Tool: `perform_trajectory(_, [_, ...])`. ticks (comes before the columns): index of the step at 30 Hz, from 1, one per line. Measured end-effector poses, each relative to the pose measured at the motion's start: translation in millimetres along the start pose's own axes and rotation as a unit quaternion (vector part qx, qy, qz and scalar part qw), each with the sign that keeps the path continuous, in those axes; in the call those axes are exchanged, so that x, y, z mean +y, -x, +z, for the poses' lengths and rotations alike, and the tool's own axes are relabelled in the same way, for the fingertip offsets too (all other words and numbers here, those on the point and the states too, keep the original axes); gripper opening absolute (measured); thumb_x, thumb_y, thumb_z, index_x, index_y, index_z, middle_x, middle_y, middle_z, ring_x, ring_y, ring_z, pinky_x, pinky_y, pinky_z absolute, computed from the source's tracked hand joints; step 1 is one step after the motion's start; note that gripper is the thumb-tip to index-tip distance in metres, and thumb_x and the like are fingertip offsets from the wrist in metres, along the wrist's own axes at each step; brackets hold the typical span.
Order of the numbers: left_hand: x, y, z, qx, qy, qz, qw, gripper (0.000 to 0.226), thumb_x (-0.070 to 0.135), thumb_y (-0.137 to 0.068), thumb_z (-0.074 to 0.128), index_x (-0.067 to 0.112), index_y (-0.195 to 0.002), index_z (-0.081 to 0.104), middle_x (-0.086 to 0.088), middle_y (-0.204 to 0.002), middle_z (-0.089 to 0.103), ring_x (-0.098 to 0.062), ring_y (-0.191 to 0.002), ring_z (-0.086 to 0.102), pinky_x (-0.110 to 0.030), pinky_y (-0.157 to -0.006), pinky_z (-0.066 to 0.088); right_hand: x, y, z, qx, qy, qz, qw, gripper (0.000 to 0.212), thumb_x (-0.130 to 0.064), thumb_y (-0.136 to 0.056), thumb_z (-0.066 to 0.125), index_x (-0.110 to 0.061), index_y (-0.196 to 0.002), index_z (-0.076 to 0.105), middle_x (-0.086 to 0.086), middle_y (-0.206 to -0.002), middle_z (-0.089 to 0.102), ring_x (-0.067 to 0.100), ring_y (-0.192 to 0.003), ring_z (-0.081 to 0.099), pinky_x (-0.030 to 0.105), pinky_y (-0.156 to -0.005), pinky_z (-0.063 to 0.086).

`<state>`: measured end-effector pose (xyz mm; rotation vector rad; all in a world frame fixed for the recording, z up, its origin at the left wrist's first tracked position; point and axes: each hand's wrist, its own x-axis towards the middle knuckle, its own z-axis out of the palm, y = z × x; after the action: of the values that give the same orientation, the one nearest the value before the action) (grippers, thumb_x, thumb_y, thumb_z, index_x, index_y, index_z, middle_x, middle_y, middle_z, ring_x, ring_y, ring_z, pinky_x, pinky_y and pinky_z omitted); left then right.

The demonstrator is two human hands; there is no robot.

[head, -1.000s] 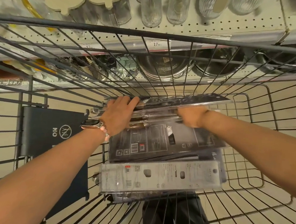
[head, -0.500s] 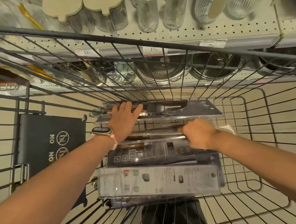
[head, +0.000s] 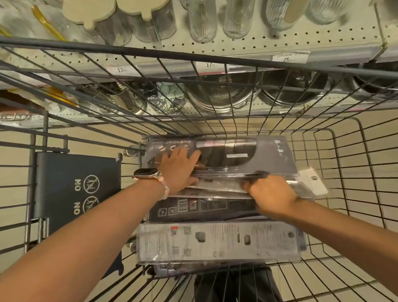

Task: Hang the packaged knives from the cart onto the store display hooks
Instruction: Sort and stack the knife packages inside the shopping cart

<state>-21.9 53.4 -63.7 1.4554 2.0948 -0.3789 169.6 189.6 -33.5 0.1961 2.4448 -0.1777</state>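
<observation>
Packaged knives [head: 218, 194] lie stacked in the cart [head: 347, 175]. The left hand [head: 179, 170] rests spread on the top pack [head: 230, 154]; the right hand [head: 270, 196] curls around a pack's edge. Slick packs could slide off and drop when lifted.

Warm even store light, wide-angle bend at edges, slight blur top, glare on pkg plastic [head: 227, 171].

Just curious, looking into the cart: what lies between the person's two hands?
In the head view, clear-fronted knife packages span the gap between the left hand and right hand; both hands touch that stack.
</observation>
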Motion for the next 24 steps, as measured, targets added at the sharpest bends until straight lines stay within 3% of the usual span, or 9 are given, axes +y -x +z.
perform_trajectory(4, [-7.3, -10.6, -1.8, -0.004, 0.03, 0.002, 1.0, 0.078, 0.055, -0.072, 0.07, 0.019, -0.133, 0.039, -0.008, -0.13, 0.048, -0.027, -0.121, 0.044, -0.043, -0.096, 0.044, -2.4, 4.9, 2.1, -0.012, -0.024, 0.004, 1.0, 0.048, -0.011, -0.087, 0.047, -0.02, -0.135, 0.044, 0.007, -0.112, 0.065, 0.023, -0.096, 0.063, 0.031, -0.078, 0.051])
perform_trajectory(8, [-5.2, -1.5, 3.1, 0.005, 0.033, -0.003, 0.999, 0.055, 0.06, -0.089, 0.042, 0.02, -0.126, 0.052, -0.003, -0.136, 0.049, -0.023, -0.121, 0.048, -0.042, -0.1, 0.038, -1.6, 11.7, -2.0, -0.023, -0.034, -0.006, 0.999, 0.046, -0.009, -0.088, 0.045, -0.021, -0.132, 0.047, 0.005, -0.107, 0.066, 0.021, -0.094, 0.064, 0.03, -0.077, 0.052])
perform_trajectory(10, [-5.4, 9.9, 6.8, 0.063, 0.136, -0.02, 0.989, 0.046, 0.048, -0.097, 0.03, 0.018, -0.118, 0.058, -0.004, -0.126, 0.054, -0.023, -0.115, 0.051, -0.04, -0.098, 0.038, 1.4, 10.5, -6.6, -0.028, -0.023, -0.015, 0.999, 0.047, -0.01, -0.087, 0.047, -0.022, -0.133, 0.048, 0.006, -0.106, 0.067, 0.022, -0.095, 0.064, 0.032, -0.08, 0.053])
perform_trajectory(13, [-5.3, 34.3, 9.4, 0.221, 0.186, -0.053, 0.956, 0.036, 0.036, -0.098, 0.028, 0.012, -0.094, 0.055, 0.0, -0.093, 0.048, -0.019, -0.086, 0.049, -0.033, -0.076, 0.042, 7.9, 4.3, -7.6, -0.033, -0.013, -0.026, 0.999, 0.047, -0.017, -0.085, 0.05, -0.024, -0.131, 0.052, 0.007, -0.106, 0.068, 0.025, -0.095, 0.064, 0.035, -0.081, 0.054])
perform_trajectory(16, [11.4, 60.3, 5.8, 0.295, 0.103, 0.081, 0.947, 0.025, 0.028, -0.091, 0.035, 0.015, -0.071, 0.044, 0.004, -0.073, 0.037, -0.013, -0.063, 0.037, -0.026, -0.058, 0.033, 11.2, 2.2, -9.4, -0.042, -0.017, -0.032, 0.998, 0.041, -0.021, -0.083, 0.051, -0.022, -0.124, 0.058, 0.005, -0.106, 0.068, 0.024, -0.096, 0.064, 0.032, -0.081, 0.053])
perform_trajectory(19, [33.3, 79.6, 16.9, 0.231, 0.026, 0.258, 0.938, 0.023, 0.026, -0.083, 0.043, 0.015, -0.067, 0.056, 0.002, -0.064, 0.049, -0.011, -0.053, 0.045, -0.021, -0.046, 0.034, 13.7, -0.6, -13.5, -0.055, -0.037, -0.029, 0.997, 0.035, -0.026, -0.085, 0.05, -0.02, -0.118, 0.06, 0.006, -0.108, 0.068, 0.025, -0.098, 0.062, 0.032, -0.083, 0.052])
perform_trajectory(21, [46.1, 87.0, 26.0, 0.161, 0.007, 0.308, 0.938, 0.012, 0.023, -0.077, 0.054, 0.015, -0.075, 0.064, 0.001, -0.068, 0.058, -0.012, -0.054, 0.054, -0.018, -0.043, 0.037, 16.8, -5.2, -17.5, -0.068, -0.06, -0.024, 0.996, 0.04, -0.021, -0.083, 0.05, -0.021, -0.122, 0.057, 0.007, -0.114, 0.065, 0.025, -0.104, 0.06, 0.034, -0.085, 0.051])
perform_trajectory(23, [56.9, 87.4, 30.6, 0.059, 0.017, 0.278, 0.959, 0.033, 0.012, -0.08, 0.062, 0.005, -0.113, 0.06, -0.007, -0.102, 0.063, -0.019, -0.086, 0.063, -0.023, -0.06, 0.047, 18.8, -8.8, -24.1, -0.08, -0.086, -0.016, 0.993, 0.048, -0.018, -0.084, 0.049, -0.023, -0.132, 0.05, 0.009, -0.124, 0.061, 0.026, -0.111, 0.057, 0.034, -0.089, 0.05])
perform_trajectory(24, [59.3, 83.9, 37.6, 0.037, 0.017, 0.244, 0.969, 0.049, 0.007, -0.088, 0.055, 0.001, -0.135, 0.042, -0.012, -0.129, 0.052, -0.024, -0.113, 0.055, -0.026, -0.082, 0.047, 18.8, -9.5, -28.1, -0.088, -0.094, -0.011, 0.992, 0.051, -0.017, -0.086, 0.048, -0.023, -0.137, 0.044, 0.01, -0.13, 0.057, 0.026, -0.115, 0.054, 0.033, -0.091, 0.048])
